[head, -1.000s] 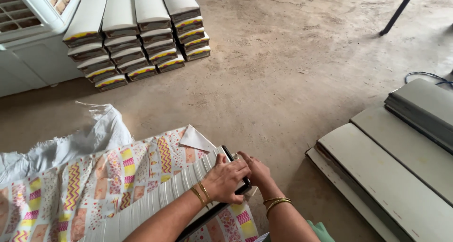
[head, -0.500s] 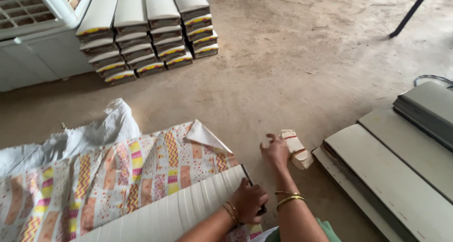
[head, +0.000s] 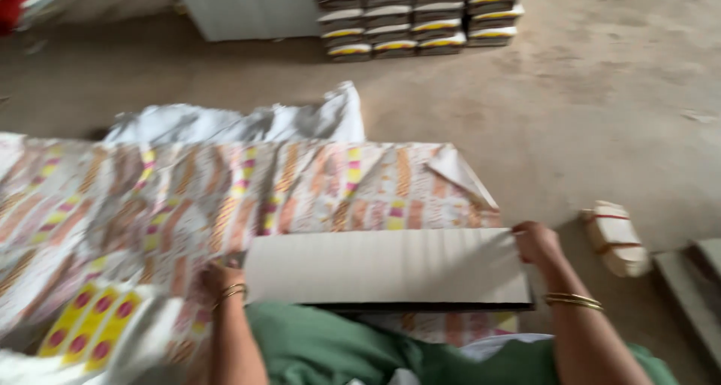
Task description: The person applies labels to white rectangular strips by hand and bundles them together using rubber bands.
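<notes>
Left hand (head: 219,278) grips left end of pale board stack (head: 387,266); right hand (head: 535,241) pinches its top right corner. Stack: long, flat, cream face, dark lower edge, lying on patterned sheet (head: 225,197) with orange, yellow, pink stripes. Right of stack, small banded bundle (head: 616,238) on floor. Beyond stack, far back, rows of stacked packs (head: 417,21), white with yellow edges.
</notes>
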